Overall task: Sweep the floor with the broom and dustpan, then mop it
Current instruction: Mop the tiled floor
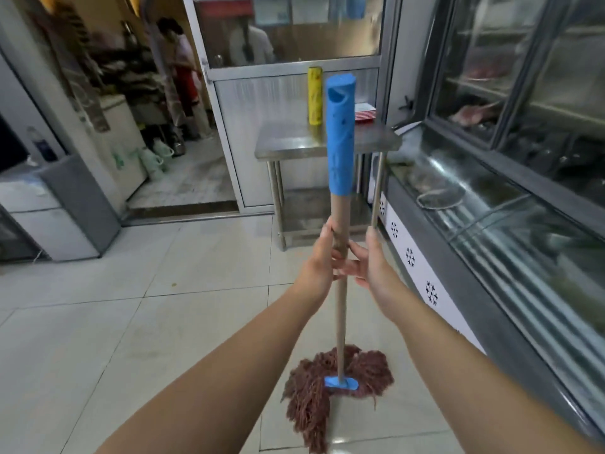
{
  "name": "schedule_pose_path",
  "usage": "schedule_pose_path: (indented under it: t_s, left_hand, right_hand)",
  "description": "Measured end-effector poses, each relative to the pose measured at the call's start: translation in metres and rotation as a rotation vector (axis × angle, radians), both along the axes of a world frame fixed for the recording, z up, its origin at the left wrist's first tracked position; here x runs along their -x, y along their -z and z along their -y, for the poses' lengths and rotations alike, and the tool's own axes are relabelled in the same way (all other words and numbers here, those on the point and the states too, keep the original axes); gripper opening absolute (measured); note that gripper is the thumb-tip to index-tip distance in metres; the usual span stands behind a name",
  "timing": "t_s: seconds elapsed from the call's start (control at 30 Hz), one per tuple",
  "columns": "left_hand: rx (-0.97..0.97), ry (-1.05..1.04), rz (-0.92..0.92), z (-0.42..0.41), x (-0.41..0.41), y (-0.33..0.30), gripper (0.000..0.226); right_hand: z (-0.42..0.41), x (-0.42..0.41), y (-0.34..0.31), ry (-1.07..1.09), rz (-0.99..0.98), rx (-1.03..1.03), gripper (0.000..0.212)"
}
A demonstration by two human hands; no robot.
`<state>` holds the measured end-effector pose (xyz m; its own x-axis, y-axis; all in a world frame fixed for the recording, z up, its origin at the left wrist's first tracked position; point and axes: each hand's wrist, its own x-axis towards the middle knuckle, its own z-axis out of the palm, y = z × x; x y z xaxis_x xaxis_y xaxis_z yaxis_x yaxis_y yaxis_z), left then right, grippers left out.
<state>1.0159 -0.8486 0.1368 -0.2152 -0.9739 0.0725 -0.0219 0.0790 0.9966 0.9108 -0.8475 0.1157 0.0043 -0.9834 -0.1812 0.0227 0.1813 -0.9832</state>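
A mop stands nearly upright in front of me. Its wooden handle point(340, 322) carries a blue grip point(340, 132) at the top. The reddish-brown string head point(314, 388) with a blue clamp point(340, 383) rests spread on the pale tiled floor point(131, 322). My left hand point(319, 260) wraps the handle from the left, just below the blue grip. From the right, my right hand point(366, 260) holds the same stretch of handle, its fingers curled around it. No broom or dustpan is in view.
A steel table point(294, 145) with a yellow cylinder point(315, 96) stands straight ahead. A glass-topped chest freezer point(491, 224) runs along the right. At the left are a grey cabinet point(75, 208) and an open doorway point(183, 178), with a person point(183, 60) standing beyond it.
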Motion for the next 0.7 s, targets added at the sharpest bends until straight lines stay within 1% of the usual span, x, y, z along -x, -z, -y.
schedule_pose_path:
  t_s: [0.07, 0.1, 0.17, 0.23, 0.27, 0.3, 0.37, 0.4, 0.47, 0.53, 0.57, 0.63, 0.7]
  left_hand:
    - [0.253, -0.055, 0.181, 0.040, 0.006, 0.006, 0.047]
    - [0.338, -0.082, 0.260, 0.060, 0.007, 0.010, 0.049]
    - [0.368, -0.189, 0.370, 0.094, 0.007, 0.019, 0.049]
    - [0.370, -0.299, 0.425, 0.121, 0.008, 0.021, 0.049]
    - [0.378, -0.300, 0.423, 0.136, 0.007, 0.021, 0.047]
    - [0.368, -0.275, 0.376, 0.154, 0.007, 0.020, 0.042]
    - [0.293, -0.213, 0.236, 0.192, 0.011, 0.016, 0.027]
    - [0.254, -0.198, 0.184, 0.211, 0.013, 0.016, 0.023]
    - [0.208, -0.211, 0.125, 0.247, 0.022, 0.018, 0.025]
    - [0.164, -0.213, 0.069, 0.282, 0.032, 0.024, 0.038]
    - [0.144, -0.218, 0.044, 0.296, 0.037, 0.026, 0.042]
    - [0.130, -0.264, 0.008, 0.317, 0.047, 0.030, 0.043]
    - [0.126, -0.295, -0.025, 0.342, 0.056, 0.034, 0.049]
  right_hand:
    - [0.036, 0.013, -0.010, -0.060, -0.075, 0.014, 0.042]
    - [0.054, 0.017, -0.014, -0.102, -0.114, 0.020, 0.039]
    - [0.090, 0.020, -0.015, -0.193, -0.154, 0.034, 0.040]
    - [0.118, 0.016, -0.015, -0.241, -0.138, 0.019, 0.043]
    - [0.134, 0.014, -0.014, -0.259, -0.120, 0.022, 0.044]
    - [0.151, 0.013, -0.012, -0.277, -0.109, 0.030, 0.047]
    - [0.184, 0.015, -0.013, -0.323, -0.139, 0.039, 0.058]
    - [0.201, 0.018, -0.014, -0.345, -0.163, 0.038, 0.065]
    - [0.236, 0.025, -0.019, -0.341, -0.226, 0.021, 0.072]
    - [0.270, 0.034, -0.031, -0.312, -0.263, 0.032, 0.069]
    - [0.287, 0.040, -0.039, -0.299, -0.268, 0.063, 0.064]
    - [0.318, 0.050, -0.054, -0.237, -0.296, 0.172, 0.051]
    - [0.347, 0.055, -0.071, -0.221, -0.274, 0.323, 0.037]
